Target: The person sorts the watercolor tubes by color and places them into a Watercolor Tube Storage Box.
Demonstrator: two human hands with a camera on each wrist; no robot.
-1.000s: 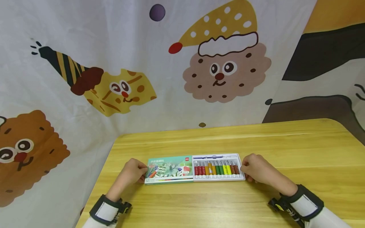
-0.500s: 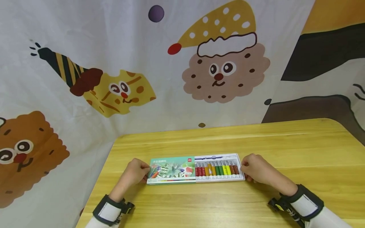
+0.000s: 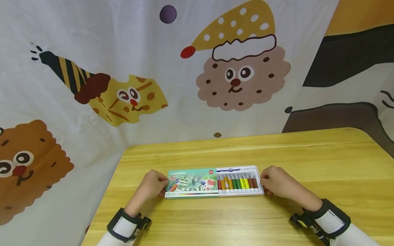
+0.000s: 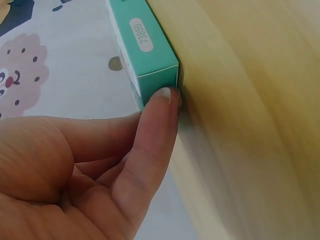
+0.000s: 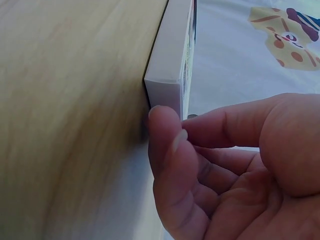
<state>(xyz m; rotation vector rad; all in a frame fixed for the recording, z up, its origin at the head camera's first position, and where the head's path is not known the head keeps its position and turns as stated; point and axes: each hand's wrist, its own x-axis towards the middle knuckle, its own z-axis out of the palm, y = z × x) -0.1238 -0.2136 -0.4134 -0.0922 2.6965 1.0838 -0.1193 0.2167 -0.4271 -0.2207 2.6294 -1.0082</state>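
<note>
A flat paint set lies on the wooden table in the head view. Its green printed cardboard sleeve (image 3: pixel 192 183) covers the left part of a white tray (image 3: pixel 241 194). In the uncovered part, several paint tubes (image 3: pixel 237 183) stand in a row below a thin blue-handled brush (image 3: pixel 231 169). My left hand (image 3: pixel 151 184) grips the sleeve's left end; the left wrist view has its thumb and index finger at the green end face (image 4: pixel 159 82). At the opposite end, my right hand (image 3: pixel 278 181) holds the tray's short side, with fingertips against its white end wall (image 5: pixel 165 94).
The wooden table (image 3: pixel 221 222) extends around the set, widest on the right side. Behind it hangs a white cloth (image 3: pixel 184 123) printed with cartoon biscuits and cheese. Each wrist wears a black strap (image 3: pixel 327 218) with a small camera.
My left hand has moved right along with the green sleeve, which now covers more of the tray and hides some red tubes. My right hand and the tray's right end stay nearly still.
</note>
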